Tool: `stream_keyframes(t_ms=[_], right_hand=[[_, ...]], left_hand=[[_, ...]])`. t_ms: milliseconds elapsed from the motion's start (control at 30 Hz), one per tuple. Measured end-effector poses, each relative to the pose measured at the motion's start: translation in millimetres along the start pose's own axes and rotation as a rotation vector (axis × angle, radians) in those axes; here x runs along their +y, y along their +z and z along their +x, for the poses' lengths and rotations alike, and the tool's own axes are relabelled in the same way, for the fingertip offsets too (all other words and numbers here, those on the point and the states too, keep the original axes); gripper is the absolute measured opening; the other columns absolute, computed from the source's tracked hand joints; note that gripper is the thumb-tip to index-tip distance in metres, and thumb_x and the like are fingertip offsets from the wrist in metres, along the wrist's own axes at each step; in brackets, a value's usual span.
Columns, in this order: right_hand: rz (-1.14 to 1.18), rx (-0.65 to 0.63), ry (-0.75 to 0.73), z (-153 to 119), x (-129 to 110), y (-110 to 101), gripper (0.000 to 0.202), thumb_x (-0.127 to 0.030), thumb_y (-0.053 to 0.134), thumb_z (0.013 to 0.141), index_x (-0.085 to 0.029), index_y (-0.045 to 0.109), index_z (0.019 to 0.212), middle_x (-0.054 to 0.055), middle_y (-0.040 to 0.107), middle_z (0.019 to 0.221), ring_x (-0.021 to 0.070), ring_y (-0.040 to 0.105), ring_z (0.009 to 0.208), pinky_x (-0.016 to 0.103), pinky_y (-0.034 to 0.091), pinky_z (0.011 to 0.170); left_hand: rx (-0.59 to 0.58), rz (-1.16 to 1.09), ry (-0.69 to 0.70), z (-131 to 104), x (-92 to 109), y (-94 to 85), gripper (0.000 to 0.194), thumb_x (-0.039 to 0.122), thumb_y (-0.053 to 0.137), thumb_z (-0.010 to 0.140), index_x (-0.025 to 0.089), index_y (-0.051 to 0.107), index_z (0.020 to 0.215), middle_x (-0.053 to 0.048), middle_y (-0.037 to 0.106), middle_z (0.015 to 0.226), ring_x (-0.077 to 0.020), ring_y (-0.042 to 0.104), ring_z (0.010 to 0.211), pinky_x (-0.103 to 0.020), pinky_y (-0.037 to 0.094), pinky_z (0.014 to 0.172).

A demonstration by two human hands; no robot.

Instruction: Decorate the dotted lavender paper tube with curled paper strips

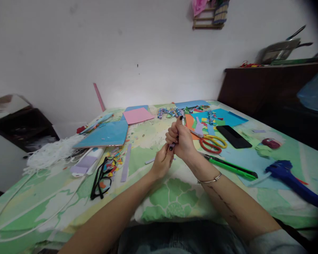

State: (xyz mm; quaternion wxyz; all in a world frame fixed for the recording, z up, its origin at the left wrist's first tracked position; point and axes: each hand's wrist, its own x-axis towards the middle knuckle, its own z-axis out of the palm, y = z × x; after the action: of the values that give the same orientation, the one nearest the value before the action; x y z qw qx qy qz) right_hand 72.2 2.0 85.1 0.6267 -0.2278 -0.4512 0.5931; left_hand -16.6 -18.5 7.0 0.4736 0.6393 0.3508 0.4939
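Observation:
My two hands meet above the middle of the table. My left hand (163, 159) is closed, pinching a small piece of purple paper (172, 145) between thumb and fingers. Pressed against it, my right hand (184, 139) is curled into a fist with the thumb raised; what its fingers hold is hidden. Just right of the fist lie scissors (212, 144) with red and yellow handles. A green utility knife (231, 167) rests beside my right forearm. To the left, a long purple paper strip (126, 163) lies flat, and a shorter strip (149, 161) is near my left hand.
Black glasses (100, 180), paper scraps (116, 158), a blue sheet pack (106, 134) and white cord (49, 153) lie left. Pink paper (138, 115) is farther back. On the right are a black phone (234, 137) and a blue glue gun (286, 173).

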Motion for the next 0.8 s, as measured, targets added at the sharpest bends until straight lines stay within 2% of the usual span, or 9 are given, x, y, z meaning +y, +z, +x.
stream_keyframes(t_ms=[133, 200, 267, 333, 400, 500, 633, 700, 800], right_hand=[[-0.009, 0.002, -0.027, -0.9, -2.1, 1.6, 0.054, -0.064, 0.057, 0.073, -0.022, 0.029, 0.054, -0.01, 0.02, 0.045, 0.0057, 0.018, 0.036, 0.021, 0.018, 0.034], [-0.041, -0.042, -0.02, -1.9, -5.4, 0.8, 0.046, -0.055, 0.065, 0.072, -0.022, 0.037, 0.058, -0.009, 0.03, 0.045, 0.0058, 0.026, 0.036, 0.021, 0.021, 0.034], [-0.074, -0.126, 0.013, -2.7, -10.5, -3.0, 0.033, -0.044, 0.071, 0.069, -0.021, 0.047, 0.067, -0.007, 0.044, 0.05, 0.0075, 0.04, 0.041, 0.02, 0.028, 0.036], [-0.088, -0.208, 0.054, -3.1, -15.8, -9.1, 0.027, -0.037, 0.073, 0.068, -0.021, 0.054, 0.078, -0.004, 0.057, 0.061, 0.011, 0.055, 0.054, 0.021, 0.041, 0.045], [-0.101, -0.247, 0.073, -3.2, -19.6, -15.6, 0.028, -0.035, 0.073, 0.068, -0.02, 0.057, 0.086, 0.001, 0.065, 0.074, 0.0144, 0.063, 0.069, 0.027, 0.051, 0.061], [-0.137, -0.256, 0.071, -3.3, -20.8, -22.1, 0.031, -0.038, 0.074, 0.068, -0.018, 0.061, 0.087, 0.005, 0.07, 0.085, 0.0175, 0.067, 0.076, 0.034, 0.053, 0.075], [-0.151, -0.244, 0.051, -3.7, -18.2, -23.3, 0.034, -0.042, 0.075, 0.066, -0.017, 0.063, 0.086, 0.008, 0.072, 0.086, 0.0203, 0.069, 0.079, 0.037, 0.055, 0.078], [-0.167, -0.229, 0.042, -3.9, -16.8, -22.6, 0.034, -0.042, 0.075, 0.067, -0.016, 0.063, 0.086, 0.008, 0.072, 0.086, 0.0205, 0.069, 0.079, 0.036, 0.056, 0.075], [-0.195, -0.194, 0.03, -3.9, -15.2, -22.0, 0.034, -0.041, 0.074, 0.068, -0.016, 0.062, 0.087, 0.008, 0.072, 0.085, 0.021, 0.069, 0.08, 0.033, 0.057, 0.069]], left_hand=[[-0.074, -0.025, -0.013, 3.3, 2.8, -5.7, 0.039, 0.058, 0.036, 0.088, 0.021, 0.037, 0.077, 0.01, 0.028, 0.049, -0.0056, 0.025, 0.037, -0.019, 0.021, 0.038], [-0.065, 0.032, 0.015, 3.7, 5.4, -9.5, 0.039, 0.058, 0.037, 0.087, 0.02, 0.042, 0.079, 0.009, 0.03, 0.049, -0.0054, 0.025, 0.038, -0.019, 0.022, 0.038], [-0.036, 0.054, 0.034, 3.6, 9.1, -13.0, 0.039, 0.056, 0.039, 0.088, 0.019, 0.046, 0.081, 0.008, 0.032, 0.051, -0.0051, 0.026, 0.039, -0.019, 0.022, 0.039], [-0.023, 0.014, 0.028, 3.2, 13.9, -15.4, 0.039, 0.055, 0.04, 0.088, 0.018, 0.048, 0.081, 0.008, 0.032, 0.05, -0.0048, 0.025, 0.039, -0.018, 0.021, 0.038], [-0.037, -0.061, -0.01, 2.6, 18.8, -16.7, 0.04, 0.056, 0.042, 0.086, 0.017, 0.049, 0.08, 0.008, 0.032, 0.049, -0.0043, 0.024, 0.038, -0.018, 0.02, 0.037], [-0.084, -0.166, -0.078, 1.3, 24.6, -17.1, 0.045, 0.06, 0.044, 0.084, 0.016, 0.051, 0.081, 0.008, 0.037, 0.049, -0.0033, 0.025, 0.036, -0.018, 0.018, 0.036], [-0.094, -0.192, -0.062, 0.6, 26.6, -16.9, 0.047, 0.059, 0.043, 0.084, 0.013, 0.054, 0.083, 0.005, 0.046, 0.05, -0.0023, 0.028, 0.034, -0.017, 0.019, 0.035], [-0.089, -0.172, -0.024, 1.4, 26.4, -16.5, 0.044, 0.056, 0.048, 0.084, 0.012, 0.055, 0.088, 0.003, 0.052, 0.055, -0.0025, 0.034, 0.034, -0.017, 0.023, 0.035], [-0.076, -0.163, 0.031, 2.7, 27.1, -16.1, 0.039, 0.048, 0.057, 0.081, 0.012, 0.054, 0.094, -0.001, 0.061, 0.067, -0.0061, 0.05, 0.041, -0.019, 0.038, 0.042]])
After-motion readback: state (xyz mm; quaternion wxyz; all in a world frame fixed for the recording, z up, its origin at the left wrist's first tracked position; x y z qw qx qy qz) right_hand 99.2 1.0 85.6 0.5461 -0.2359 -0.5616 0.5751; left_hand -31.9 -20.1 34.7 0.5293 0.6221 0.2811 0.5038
